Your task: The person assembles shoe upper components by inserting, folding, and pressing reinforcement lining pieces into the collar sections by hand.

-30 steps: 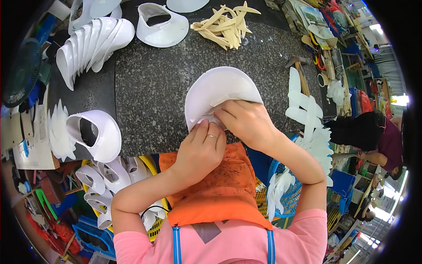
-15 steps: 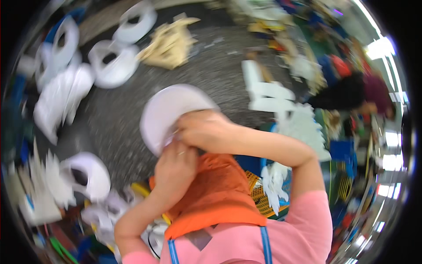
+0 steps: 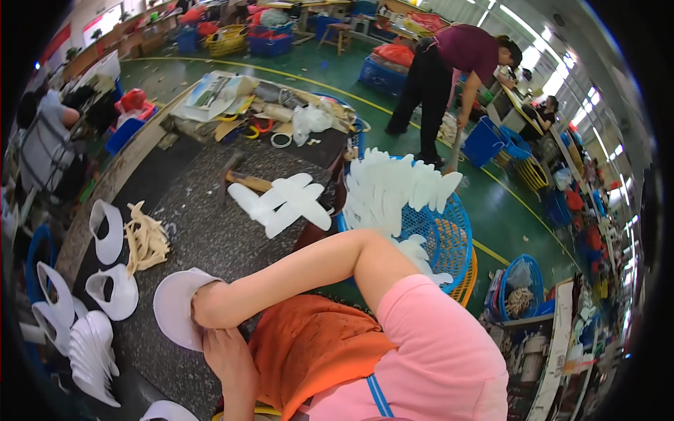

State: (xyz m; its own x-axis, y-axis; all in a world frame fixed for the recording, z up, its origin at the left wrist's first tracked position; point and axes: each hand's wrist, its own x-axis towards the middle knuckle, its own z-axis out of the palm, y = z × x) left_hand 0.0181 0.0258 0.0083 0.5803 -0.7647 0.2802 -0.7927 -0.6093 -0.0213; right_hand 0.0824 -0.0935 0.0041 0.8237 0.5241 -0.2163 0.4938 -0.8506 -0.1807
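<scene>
The white visor brim (image 3: 175, 307) lies flat on the dark speckled desk (image 3: 210, 231), and both hands meet at its near edge. The right hand (image 3: 205, 305) comes across from the right, its forearm stretched over the orange cloth (image 3: 309, 351), and its grip sits on the brim's edge nearest the body; the fingers are curled under and hidden, so I cannot tell how tightly they close, only that they press against the white piece. The left hand (image 3: 223, 356) rises from below, just beneath the right one, touching the same edge; its grip too is folded in, and whether it pinches the brim or only steadies it is not visible. From both grips the brim spreads away to the left and slightly up, its long curve running roughly top to bottom in the view. The right hand is the nearer one to the brim's middle.

Against the picture a second ago, the head has swung well to the right: the brim, then at the centre and ahead of the hands, now sits low and left, and the blue basket (image 3: 439, 231) of white cut pieces (image 3: 393, 189) has come into view. The hands keep the same edge.
</scene>
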